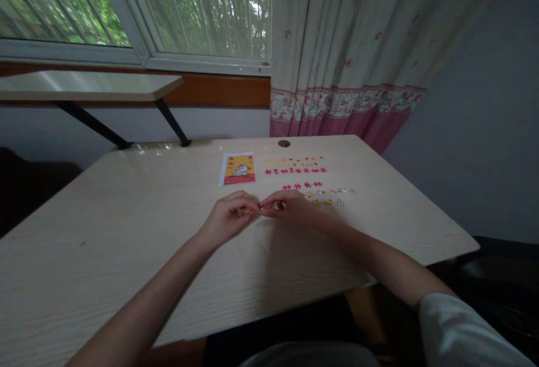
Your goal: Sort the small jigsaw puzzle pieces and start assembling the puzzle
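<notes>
My left hand point(229, 216) and my right hand point(286, 207) meet fingertip to fingertip at the middle of a light wooden table point(126, 226). Both have curled fingers pinching small puzzle pieces point(278, 205) pressed against the tabletop. Rows of loose yellow and red puzzle pieces point(295, 170) lie just beyond the right hand, with more mixed pieces point(332, 193) to its right. A small reference card point(238, 169) with an orange and red cartoon picture lies flat beyond the left hand.
A round cable hole point(284, 143) sits at the table's far edge. A shelf on black brackets point(88, 86) hangs under the window at far left. A floral curtain point(357, 58) falls behind the table's far right corner.
</notes>
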A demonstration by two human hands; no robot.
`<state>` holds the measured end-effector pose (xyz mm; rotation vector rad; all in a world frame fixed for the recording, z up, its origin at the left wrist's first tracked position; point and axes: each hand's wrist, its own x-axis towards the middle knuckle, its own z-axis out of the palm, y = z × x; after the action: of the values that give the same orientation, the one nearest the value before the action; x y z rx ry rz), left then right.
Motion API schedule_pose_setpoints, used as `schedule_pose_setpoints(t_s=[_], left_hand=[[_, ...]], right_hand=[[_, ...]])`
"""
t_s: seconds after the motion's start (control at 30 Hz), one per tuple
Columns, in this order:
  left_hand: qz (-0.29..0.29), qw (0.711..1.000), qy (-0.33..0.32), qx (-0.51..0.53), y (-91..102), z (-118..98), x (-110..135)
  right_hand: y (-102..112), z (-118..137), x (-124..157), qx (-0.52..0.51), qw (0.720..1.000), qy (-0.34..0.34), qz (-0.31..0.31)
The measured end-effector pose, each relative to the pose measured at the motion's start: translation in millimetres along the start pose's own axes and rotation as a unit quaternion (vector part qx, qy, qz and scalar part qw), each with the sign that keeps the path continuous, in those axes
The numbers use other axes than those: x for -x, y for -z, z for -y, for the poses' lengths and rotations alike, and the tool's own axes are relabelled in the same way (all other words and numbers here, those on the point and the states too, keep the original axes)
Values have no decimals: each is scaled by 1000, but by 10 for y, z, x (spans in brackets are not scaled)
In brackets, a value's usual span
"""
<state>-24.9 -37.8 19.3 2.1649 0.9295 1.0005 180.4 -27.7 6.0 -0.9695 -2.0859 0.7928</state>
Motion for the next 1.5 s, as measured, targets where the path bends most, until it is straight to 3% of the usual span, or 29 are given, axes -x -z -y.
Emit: schedule_pose_setpoints(t_s=[0.17, 0.27, 0.4, 0.63, 0.87, 0.93, 1.03, 1.17, 1.2, 1.27, 1.33, 1.5], left_hand=[[-37, 996, 61, 45, -21, 12, -10], [-79, 981, 130, 122, -53, 66, -21], [-90, 959, 182, 197, -86, 117, -41], [-64, 949, 199, 234, -99, 100, -61], [-86, 928, 213, 294, -120, 60, -73], [-105, 926, 223, 285, -97, 19, -87], [-136, 933, 235, 237, -19, 2, -98], [-162, 948, 249, 110, 149, 141, -56], [-134, 958, 250, 50, 196, 192, -37], [-19, 973, 224, -47, 286, 285, -2], [59, 973, 190, -116, 354, 343, 20], [102, 953, 172, -226, 391, 332, 21]], right_hand=[[5, -55, -1, 71, 996, 41, -31], [11, -82, -1, 111, 990, 78, -39], [6, -89, 4, 142, 983, 115, -26], [-1, -99, 24, 174, 976, 120, -55], [42, -12, 20, 209, 966, 140, -66], [99, 10, 7, 232, 957, 153, -80], [238, 18, -23, 244, 942, 169, -155], [431, -9, -42, 226, 925, 179, -247], [466, -16, -40, 226, 923, 177, -256], [514, -25, -31, 230, 921, 170, -264], [541, -28, -21, 233, 920, 167, -268], [568, -26, -12, 240, 920, 160, -266]])
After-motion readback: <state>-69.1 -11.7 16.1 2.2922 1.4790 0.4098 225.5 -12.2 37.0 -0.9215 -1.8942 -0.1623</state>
